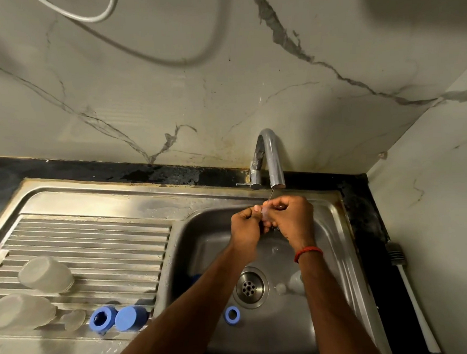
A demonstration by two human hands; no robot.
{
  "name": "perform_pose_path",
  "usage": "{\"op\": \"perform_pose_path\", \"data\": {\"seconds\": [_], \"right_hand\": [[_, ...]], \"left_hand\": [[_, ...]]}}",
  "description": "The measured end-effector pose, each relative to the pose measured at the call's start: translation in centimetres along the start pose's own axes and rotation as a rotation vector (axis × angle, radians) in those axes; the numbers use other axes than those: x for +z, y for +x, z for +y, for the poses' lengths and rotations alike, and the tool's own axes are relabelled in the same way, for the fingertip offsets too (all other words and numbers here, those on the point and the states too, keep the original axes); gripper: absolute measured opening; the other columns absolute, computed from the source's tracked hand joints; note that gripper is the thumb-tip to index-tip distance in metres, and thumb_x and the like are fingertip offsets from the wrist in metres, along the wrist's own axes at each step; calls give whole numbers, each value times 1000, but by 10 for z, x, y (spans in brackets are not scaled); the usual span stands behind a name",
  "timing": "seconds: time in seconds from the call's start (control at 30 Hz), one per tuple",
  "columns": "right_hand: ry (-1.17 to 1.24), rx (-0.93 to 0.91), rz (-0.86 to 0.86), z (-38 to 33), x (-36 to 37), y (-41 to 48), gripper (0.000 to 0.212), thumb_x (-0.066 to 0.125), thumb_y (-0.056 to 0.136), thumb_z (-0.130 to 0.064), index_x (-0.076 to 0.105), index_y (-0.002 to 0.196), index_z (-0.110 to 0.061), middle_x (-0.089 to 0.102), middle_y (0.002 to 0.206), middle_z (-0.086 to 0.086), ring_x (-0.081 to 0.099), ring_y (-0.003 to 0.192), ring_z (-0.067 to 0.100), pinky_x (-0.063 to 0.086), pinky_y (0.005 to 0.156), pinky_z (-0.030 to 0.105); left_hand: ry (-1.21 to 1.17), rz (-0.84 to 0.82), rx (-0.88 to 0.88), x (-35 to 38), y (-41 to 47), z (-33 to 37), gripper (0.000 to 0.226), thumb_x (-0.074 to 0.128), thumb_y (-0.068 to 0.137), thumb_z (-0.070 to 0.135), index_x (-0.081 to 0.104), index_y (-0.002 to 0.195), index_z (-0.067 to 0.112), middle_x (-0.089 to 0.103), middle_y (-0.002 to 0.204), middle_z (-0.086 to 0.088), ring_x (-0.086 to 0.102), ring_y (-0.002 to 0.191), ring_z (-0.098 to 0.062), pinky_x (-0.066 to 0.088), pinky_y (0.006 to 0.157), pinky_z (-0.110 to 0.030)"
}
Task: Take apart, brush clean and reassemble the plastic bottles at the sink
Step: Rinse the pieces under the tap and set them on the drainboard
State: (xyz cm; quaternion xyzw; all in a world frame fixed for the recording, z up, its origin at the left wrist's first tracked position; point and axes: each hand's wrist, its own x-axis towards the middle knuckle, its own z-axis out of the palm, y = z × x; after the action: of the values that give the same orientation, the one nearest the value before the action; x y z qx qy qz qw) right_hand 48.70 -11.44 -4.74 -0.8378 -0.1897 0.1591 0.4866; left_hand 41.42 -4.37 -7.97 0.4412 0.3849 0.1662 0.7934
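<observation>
The tap spout hangs just above the left hand and right hand. The basin floor round the drain lies open but for a blue ring and, perhaps, clear parts. The draining board is crowded at its near end with clear cups and blue caps.

Left hand: pinching small clear part, touching right hand.
Right hand: curled round thin metal stem, tip poking up.
Faucet spout: just above both hands.
Blue ring: in sink, below left hand.
Blue caps, clear bottles: well left of left hand.
</observation>
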Motion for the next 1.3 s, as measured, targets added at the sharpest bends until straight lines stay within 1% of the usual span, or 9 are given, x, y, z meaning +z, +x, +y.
{"op": "perform_pose_path", "data": {"seconds": [0.1,0.2,0.3,0.5,0.77,0.93,1.07,1.17,1.3], "right_hand": [[-61,9,-2,2,4,-4,13,84,76,-10,73,80,-15,72,72,0,70,61,13,59,54,26],[-62,55,-25,4,6,-3,21,77,82,-3,66,77,-21,71,75,-1,71,62,12,62,60,33],[33,62,-79,6,7,-3,25,67,87,4,70,83,-21,73,82,4,71,65,14,61,62,30],[257,39,-115,9,3,-6,21,72,84,2,78,93,-16,77,89,2,74,84,18,60,74,33],[227,56,-24,3,-9,1,14,81,73,4,75,78,-7,76,75,3,67,55,16,55,56,29],[113,-30,24,1,-14,6,15,83,76,-4,70,74,-12,72,66,5,61,45,13,48,45,21],[106,-24,-5,5,-12,6,18,82,75,-4,67,73,-12,68,60,4,57,42,13,47,45,24],[144,0,-93,7,-15,6,18,81,77,-1,66,77,-11,69,61,4,57,44,12,47,45,23],[312,63,-144,5,-18,2,13,79,80,-1,68,84,-8,72,71,9,66,56,18,56,55,27]], "left_hand": [[14,-22,-31,-5,-1,1,35,44,108,16,70,90,2,67,72,-10,60,57,-13,53,59,-27],[30,-55,-35,-8,-2,2,30,42,107,10,71,104,2,73,84,-10,68,66,-13,55,64,-26],[-43,-35,-27,-11,-2,0,26,43,106,6,67,115,4,73,94,-11,68,70,-12,56,64,-24],[-200,-112,4,-16,-2,-2,23,48,105,9,67,104,-2,66,81,-13,57,65,-14,52,63,-23],[-195,-178,173,-5,-8,-8,15,62,95,6,72,98,-3,70,82,-13,62,72,-18,55,75,-29],[-147,-184,220,0,-6,-7,24,67,90,17,71,90,-7,64,75,-16,54,67,-18,49,69,-28],[-121,-186,187,-4,-6,-14,20,59,98,10,71,87,-1,66,71,-9,55,64,-13,47,67,-25],[-114,-212,159,-9,-5,-15,18,64,94,13,71,96,-3,66,76,-11,54,66,-15,46,67,-27],[-283,-205,60,-12,-4,-9,41,68,88,14,64,126,1,70,90,-12,57,67,-14,49,63,-24]]}}
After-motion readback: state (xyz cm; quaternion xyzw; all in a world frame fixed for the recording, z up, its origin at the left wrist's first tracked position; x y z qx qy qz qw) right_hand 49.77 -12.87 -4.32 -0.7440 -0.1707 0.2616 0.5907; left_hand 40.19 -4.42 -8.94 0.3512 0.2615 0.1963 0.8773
